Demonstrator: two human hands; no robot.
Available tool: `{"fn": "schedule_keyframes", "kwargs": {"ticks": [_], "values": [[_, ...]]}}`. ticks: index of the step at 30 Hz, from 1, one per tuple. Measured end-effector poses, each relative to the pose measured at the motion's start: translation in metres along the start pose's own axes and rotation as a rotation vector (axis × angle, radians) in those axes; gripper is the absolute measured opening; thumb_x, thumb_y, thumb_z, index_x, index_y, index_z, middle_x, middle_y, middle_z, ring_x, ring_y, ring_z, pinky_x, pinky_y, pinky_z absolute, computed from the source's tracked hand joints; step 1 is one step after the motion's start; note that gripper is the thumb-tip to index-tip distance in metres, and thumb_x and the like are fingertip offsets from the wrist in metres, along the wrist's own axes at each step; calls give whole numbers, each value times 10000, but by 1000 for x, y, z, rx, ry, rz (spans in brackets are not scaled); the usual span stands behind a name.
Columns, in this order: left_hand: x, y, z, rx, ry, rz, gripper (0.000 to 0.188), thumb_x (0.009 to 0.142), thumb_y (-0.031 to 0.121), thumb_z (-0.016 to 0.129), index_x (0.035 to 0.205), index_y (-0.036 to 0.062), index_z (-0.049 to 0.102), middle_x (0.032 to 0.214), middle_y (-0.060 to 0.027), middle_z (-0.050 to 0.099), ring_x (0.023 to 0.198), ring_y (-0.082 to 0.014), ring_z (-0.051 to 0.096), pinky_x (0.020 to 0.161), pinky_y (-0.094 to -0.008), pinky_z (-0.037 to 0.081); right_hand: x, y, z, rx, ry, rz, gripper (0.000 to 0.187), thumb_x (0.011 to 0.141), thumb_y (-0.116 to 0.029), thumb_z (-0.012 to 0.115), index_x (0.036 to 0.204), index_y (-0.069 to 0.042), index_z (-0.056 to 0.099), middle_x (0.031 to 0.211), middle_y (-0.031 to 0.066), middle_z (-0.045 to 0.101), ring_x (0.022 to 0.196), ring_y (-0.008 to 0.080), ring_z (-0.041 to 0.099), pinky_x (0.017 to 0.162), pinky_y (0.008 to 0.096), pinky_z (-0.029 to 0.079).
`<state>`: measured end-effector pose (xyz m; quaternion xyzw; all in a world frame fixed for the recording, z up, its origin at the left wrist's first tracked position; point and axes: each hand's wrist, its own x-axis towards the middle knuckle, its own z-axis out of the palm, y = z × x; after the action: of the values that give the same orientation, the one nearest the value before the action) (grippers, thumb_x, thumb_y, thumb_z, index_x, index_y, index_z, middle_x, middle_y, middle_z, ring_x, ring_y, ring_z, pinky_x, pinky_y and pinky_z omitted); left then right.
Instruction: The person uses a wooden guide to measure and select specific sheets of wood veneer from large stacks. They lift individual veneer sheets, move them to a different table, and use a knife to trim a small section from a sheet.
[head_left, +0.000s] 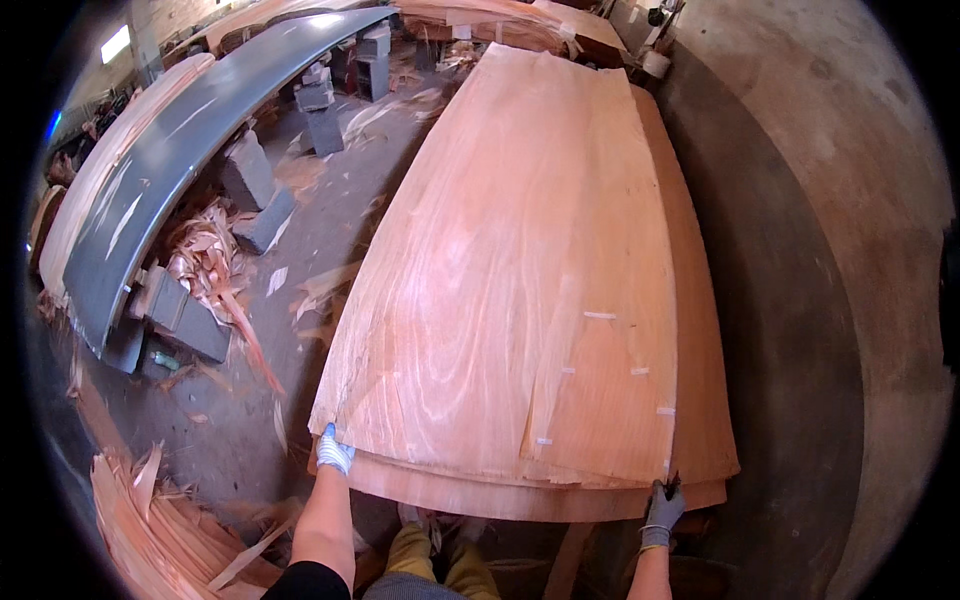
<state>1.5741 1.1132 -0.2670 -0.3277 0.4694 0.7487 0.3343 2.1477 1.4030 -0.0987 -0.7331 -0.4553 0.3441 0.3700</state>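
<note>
A large, thin wood veneer sheet [480,260] lies on top of a stack, with several short strips of pale tape near its right front. At its near left corner, my left hand [335,452], in a white and blue glove, is closed on the edge. My right hand [662,510], in a grey glove with dark fingertips, pinches the same sheet's near right corner. Beneath it, lower veneer sheets [700,330] show along the right side and the front. The undersides of the edges and some of my fingers are hidden.
To the left, a long dark glossy panel [190,135] rests on grey blocks [250,170]. Veneer scraps [205,250] litter the floor there, and a heap of torn strips [160,525] lies at the lower left. A wall [850,120] runs along the right.
</note>
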Motion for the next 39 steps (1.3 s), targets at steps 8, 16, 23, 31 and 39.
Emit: {"fn": "schedule_keyframes", "kwargs": {"ticks": [8,16,23,31,39], "values": [[-11,-7,-3,82,-17,-128,773,824,455,573,1393,65,225,1456,-100,234,1309,-280,283,1062,-422,272,41,70,-24,-258,42,-110,136,819,-117,621,884,-30,540,606,13,500,471,86,441,415,242,346],[-13,-22,-36,185,10,-109,626,882,471,476,1305,30,343,1365,-158,354,1232,-322,371,1024,-442,338,54,101,-18,-93,-225,141,401,889,-11,443,1289,-14,411,900,110,564,637,157,507,554,291,450],[-2,-27,-34,170,67,-79,480,915,391,463,1253,52,431,1244,-135,506,1148,-287,484,991,-410,375,91,157,-33,-170,-251,31,454,878,7,429,1322,-60,363,837,73,538,581,136,497,495,286,420],[14,-26,-45,421,179,54,379,853,256,599,1173,93,478,1067,-114,579,987,-302,568,850,-457,456,98,179,-33,-392,-207,23,417,899,-23,438,1313,-49,396,957,92,563,645,131,535,501,260,425],[-1,-31,-12,599,287,74,449,864,278,576,1240,89,420,1143,-132,555,1061,-320,533,896,-458,420,91,193,-23,-495,-205,-19,472,878,19,451,1338,2,350,1216,140,494,913,211,547,711,288,475]]}}
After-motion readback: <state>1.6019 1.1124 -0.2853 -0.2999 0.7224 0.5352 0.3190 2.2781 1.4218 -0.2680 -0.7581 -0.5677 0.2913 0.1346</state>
